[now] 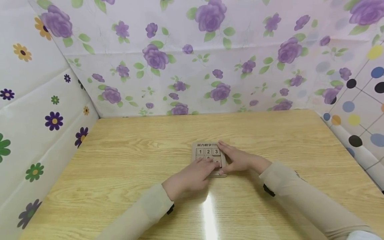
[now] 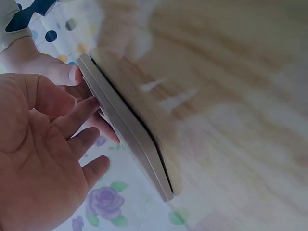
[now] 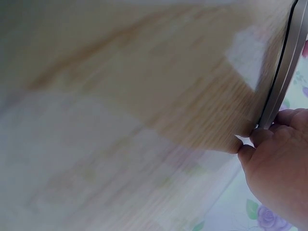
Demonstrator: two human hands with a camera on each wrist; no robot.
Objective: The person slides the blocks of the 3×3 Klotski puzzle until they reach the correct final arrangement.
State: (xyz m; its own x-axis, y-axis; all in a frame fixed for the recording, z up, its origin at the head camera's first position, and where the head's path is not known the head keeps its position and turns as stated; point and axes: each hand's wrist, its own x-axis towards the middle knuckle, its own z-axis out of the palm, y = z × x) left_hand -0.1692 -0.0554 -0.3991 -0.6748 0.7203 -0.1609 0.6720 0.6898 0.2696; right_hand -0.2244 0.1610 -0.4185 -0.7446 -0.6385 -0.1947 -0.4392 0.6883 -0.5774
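A sliding number puzzle (image 1: pixel 194 150) lies flat on the table, with the tiles 1, 2 and 3 showing in its top row. My left hand (image 1: pixel 192 175) reaches over its lower rows, and the fingertips touch the tiles there; most of those numbers are hidden. Along the right side, my right hand (image 1: pixel 240 160) holds the board between fingers at the upper corner and the thumb lower down. In the left wrist view the left fingers (image 2: pixel 79 115) are fairly straight above the board's edge (image 2: pixel 125 125). The right wrist view shows fingers against the puzzle's side (image 3: pixel 284 67).
The wooden table (image 1: pixel 135 143) stretches out on every side of the puzzle. A purple-flowered cloth (image 1: pixel 186 83) hangs behind it. A flowered sheet (image 1: pixel 36 133) stands on the left, a dotted one (image 1: pixel 354 113) on the right.
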